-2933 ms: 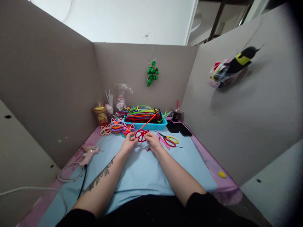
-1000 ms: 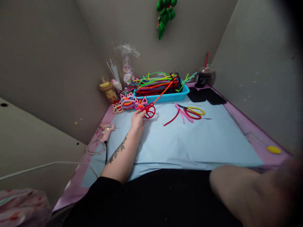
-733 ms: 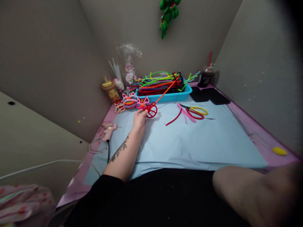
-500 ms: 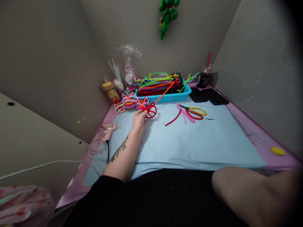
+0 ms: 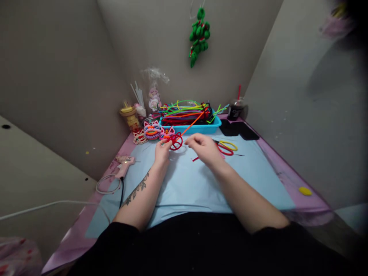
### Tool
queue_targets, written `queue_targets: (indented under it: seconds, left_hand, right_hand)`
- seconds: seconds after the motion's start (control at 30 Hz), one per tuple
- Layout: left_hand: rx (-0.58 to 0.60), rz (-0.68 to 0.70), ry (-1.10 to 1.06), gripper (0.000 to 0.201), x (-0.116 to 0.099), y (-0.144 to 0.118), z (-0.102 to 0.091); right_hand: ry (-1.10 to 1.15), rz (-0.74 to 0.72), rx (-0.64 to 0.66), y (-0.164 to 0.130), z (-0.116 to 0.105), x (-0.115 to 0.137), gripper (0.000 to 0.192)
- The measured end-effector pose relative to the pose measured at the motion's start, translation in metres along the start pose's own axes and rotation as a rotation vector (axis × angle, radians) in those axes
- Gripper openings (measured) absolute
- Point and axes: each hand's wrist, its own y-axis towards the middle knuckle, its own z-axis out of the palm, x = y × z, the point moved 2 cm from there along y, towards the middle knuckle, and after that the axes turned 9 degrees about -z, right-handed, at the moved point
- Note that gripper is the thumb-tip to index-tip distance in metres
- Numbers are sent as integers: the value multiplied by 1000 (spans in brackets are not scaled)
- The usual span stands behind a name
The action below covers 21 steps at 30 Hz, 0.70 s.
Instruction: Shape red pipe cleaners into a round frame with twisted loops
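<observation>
The left hand (image 5: 161, 152) pinches the red pipe-cleaner wheel (image 5: 175, 141) over the blue sheet (image 5: 184, 184), and the right hand (image 5: 204, 147), back from out of view, hovers just beside it, fingers loosely curled and empty, hiding part of the scissors (image 5: 227, 147).

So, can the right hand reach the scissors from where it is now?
Probably yes. The right hand hovers open above the blue sheet, and the scissors lie just beside it, further right, with nothing between them. The left hand holds the red wire shape, away from that path.
</observation>
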Motion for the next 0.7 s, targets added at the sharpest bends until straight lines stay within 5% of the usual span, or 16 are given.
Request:
queue_targets:
  seconds: [0.1,0.2,0.47,0.6,0.7]
  left_hand:
    - [-3,52,-15,40,-8,-7,2]
    - [76,108,3,41,-9,-10,5]
    - [252,220,136,39,-4,-16,14]
    - [238,220,124,39,-7,-19,15]
    - [253,221,116,41,-8,-17,14]
  right_hand:
    - [-170,74,-39,4,16,-56,20]
    - [-160,71,-80,-3,23,-82,16]
    - [25,137,-128,-3,26,-88,22]
    - [16,148,-217,-4,20,-87,22]
    - [10,161,-157,-4,18,-85,25]
